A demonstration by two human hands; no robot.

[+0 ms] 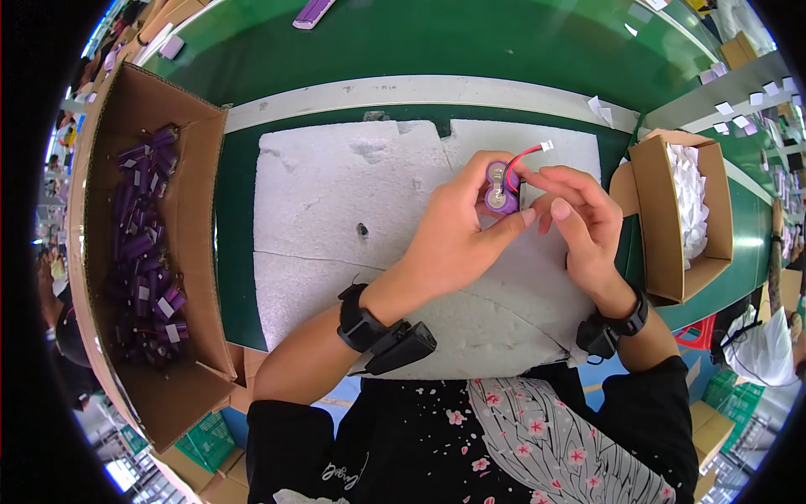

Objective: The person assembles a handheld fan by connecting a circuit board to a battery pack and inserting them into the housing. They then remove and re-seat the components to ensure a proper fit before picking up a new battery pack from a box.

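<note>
My left hand [460, 220] is closed around a small purple battery pack [502, 202] over the foam board [336, 193]. The pack's end faces up, with two round cells joined by a metal strip. A red and black lead [522, 158] rises from it and ends in a white connector [547, 146]. My right hand [586, 225] is just right of the pack, fingers loosely bent and thumb apart from them. Nothing shows in its grasp; whether its fingertips touch the pack I cannot tell.
At left, an open cardboard box [197, 252] holds many purple battery packs [143, 244]. A smaller cardboard box [665, 227] of white paper pieces [690, 202] stands at right. Beyond the pale rail [336, 94], another purple pack [313, 12] lies on a green surface [470, 42].
</note>
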